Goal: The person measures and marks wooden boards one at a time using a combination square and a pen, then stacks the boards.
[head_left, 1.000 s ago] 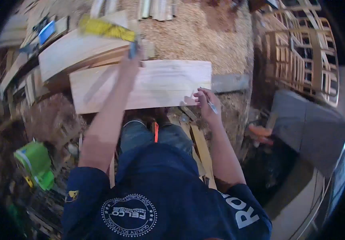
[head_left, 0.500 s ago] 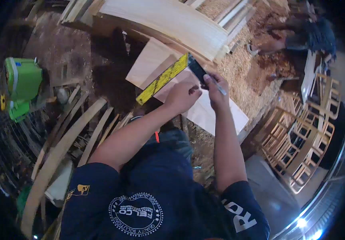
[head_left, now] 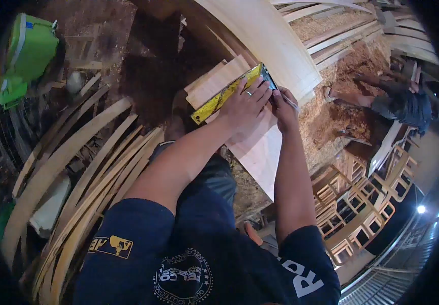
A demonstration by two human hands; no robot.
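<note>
A try square with a yellow blade (head_left: 211,105) and a dark stock lies across a pale wooden board (head_left: 260,157). My left hand (head_left: 245,107) is laid over the square, its fingers curled across the blade toward the stock. Close by, my right hand (head_left: 285,113) is closed at the stock's end, with a thin whitish pen (head_left: 289,100) between its fingers. My right thumb seems to touch the square, though the contact is partly hidden. The board is tilted in front of my knees, its upper part under the square.
A large pale plank (head_left: 265,35) lies just beyond the board. Curved wood strips (head_left: 92,147) are piled at left, near a green machine (head_left: 31,51). Wooden chair frames (head_left: 357,203) stand at right. Another person (head_left: 397,104) is at the upper right among wood shavings (head_left: 352,66).
My left hand has gone from a curled position beside the square to lying over its blade. The square now sits flatter against the board, and the whole view has turned slightly.
</note>
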